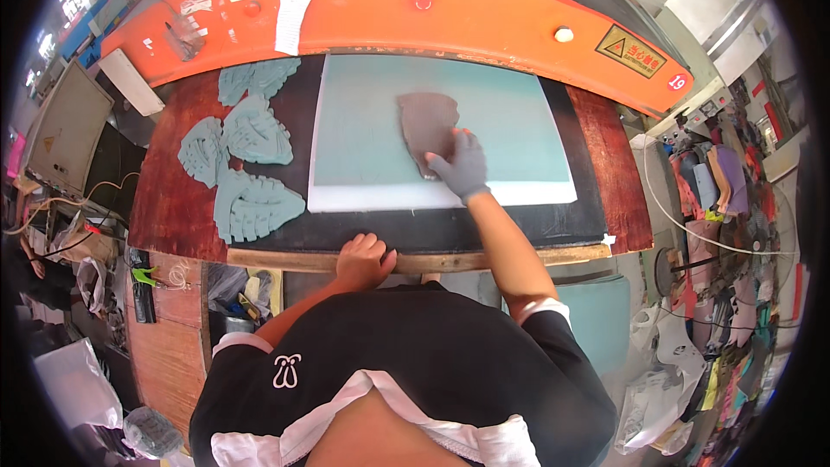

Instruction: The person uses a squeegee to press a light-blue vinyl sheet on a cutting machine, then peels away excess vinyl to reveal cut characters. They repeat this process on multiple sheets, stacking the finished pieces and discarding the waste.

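My right hand (465, 166), in a grey glove with bare fingertips, is on a flat grey-brown shaped piece (425, 125). Its thumb lies over the piece's lower part and the fingers are at the right edge. The piece looks slightly blurred; I cannot tell what it is made of. Beneath it lies a teal sheet (363, 138) with a white border along its near side. My left hand (365, 261) is bare and rests with curled fingers at the table's wooden front edge (432, 261), with nothing visible in it.
Several stacks of teal cut pieces (257, 131) lie on the table's left side. An orange machine beam (363, 4) spans the back, with a white strip (296, 4) hanging over it. Coloured scraps (718, 182) hang at the right; a teal sheet stack (592, 320) stands below.
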The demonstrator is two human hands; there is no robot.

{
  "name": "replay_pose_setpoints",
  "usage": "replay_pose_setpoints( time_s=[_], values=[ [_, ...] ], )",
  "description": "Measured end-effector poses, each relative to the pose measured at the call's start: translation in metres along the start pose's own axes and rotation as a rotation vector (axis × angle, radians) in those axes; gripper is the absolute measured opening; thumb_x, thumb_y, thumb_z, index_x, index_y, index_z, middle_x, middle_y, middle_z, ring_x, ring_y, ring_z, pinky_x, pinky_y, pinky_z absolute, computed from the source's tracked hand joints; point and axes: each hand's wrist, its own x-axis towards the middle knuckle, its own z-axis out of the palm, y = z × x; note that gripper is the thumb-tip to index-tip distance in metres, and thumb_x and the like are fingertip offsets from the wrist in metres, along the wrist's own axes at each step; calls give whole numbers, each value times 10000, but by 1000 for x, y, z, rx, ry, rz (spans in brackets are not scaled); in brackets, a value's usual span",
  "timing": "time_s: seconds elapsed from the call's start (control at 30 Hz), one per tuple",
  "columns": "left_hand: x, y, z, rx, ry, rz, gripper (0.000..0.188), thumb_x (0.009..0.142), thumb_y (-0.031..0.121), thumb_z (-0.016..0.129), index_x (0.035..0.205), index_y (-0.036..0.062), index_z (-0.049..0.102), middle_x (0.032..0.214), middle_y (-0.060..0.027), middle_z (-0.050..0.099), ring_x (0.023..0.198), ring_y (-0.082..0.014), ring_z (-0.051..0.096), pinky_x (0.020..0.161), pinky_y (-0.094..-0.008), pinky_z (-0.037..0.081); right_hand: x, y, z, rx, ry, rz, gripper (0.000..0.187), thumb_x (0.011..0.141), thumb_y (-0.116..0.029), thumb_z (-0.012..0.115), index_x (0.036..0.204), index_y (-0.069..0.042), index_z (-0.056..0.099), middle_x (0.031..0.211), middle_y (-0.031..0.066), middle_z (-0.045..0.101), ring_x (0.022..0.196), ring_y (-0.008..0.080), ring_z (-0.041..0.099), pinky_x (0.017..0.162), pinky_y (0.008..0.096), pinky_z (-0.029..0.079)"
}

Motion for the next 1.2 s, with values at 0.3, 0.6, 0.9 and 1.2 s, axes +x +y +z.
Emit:
replay_pose_setpoints(
  time_s=[0.3,0.6,0.9,1.2],
  values=[
    [20,16,0,66,-22,85,524,720,280,700,1167,41,563,1277,-121,504,1198,-320,442,984,-513,330,-9,-76,-17,-291,-433,300,916,638,-577,669,1366,-93,397,1441,217,302,1125,410,482,949,432,407],
    [2,19,8,145,-59,112,596,671,324,736,1169,43,569,1276,-121,521,1179,-306,476,967,-536,350,-27,-1,-36,760,-113,373,745,652,-322,759,1247,23,473,1270,177,420,1160,306,471,945,346,425],
    [5,21,8,136,-87,77,604,676,322,738,1183,49,558,1304,-105,503,1207,-301,456,987,-532,339,-31,31,-63,-228,-170,225,745,568,-420,768,1175,-28,586,1251,173,488,1034,346,530,866,385,476],
    [10,25,6,133,-117,51,594,674,304,747,1180,54,561,1310,-90,501,1216,-300,447,992,-527,336,-28,35,-67,-231,-180,252,757,564,-465,746,1199,-83,591,1296,131,472,1016,345,511,873,398,465]
  ],
)
